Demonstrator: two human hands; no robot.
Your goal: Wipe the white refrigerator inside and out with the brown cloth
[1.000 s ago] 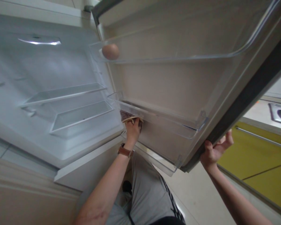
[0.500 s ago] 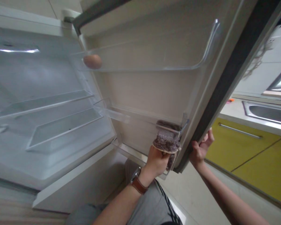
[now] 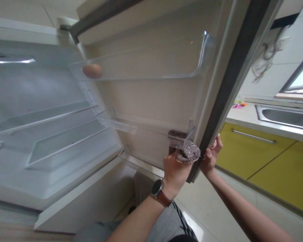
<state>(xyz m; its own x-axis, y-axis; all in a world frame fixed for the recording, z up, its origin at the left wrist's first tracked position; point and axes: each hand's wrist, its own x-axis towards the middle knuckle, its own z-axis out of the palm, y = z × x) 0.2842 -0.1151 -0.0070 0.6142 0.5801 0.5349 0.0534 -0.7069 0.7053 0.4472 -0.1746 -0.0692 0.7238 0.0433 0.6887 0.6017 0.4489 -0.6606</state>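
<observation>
My left hand (image 3: pixel 176 169), with a watch on its wrist, grips a bunched grey-brown cloth (image 3: pixel 189 153) at the right end of the clear lower door shelf (image 3: pixel 121 126). Another dark brown patch, seemingly part of the cloth, shows through the clear plastic; the fingertips are hidden under the cloth. On the outer edge of the open fridge door (image 3: pixel 154 101), my right hand (image 3: pixel 212 154) holds on with thumb and bent fingers, some of them behind the edge.
A brown egg (image 3: pixel 92 71) lies at the left end of the upper door shelf (image 3: pixel 146 69). Glass shelves (image 3: pixel 63 139) are inside the fridge at left. Right of the door are yellow cabinets (image 3: pixel 262 161), a counter and a metal sink (image 3: pixel 288 116).
My left hand has moved the cloth right, from the shelf end toward the door's edge strip. The view has shifted slightly, and my right hand stays on the door edge.
</observation>
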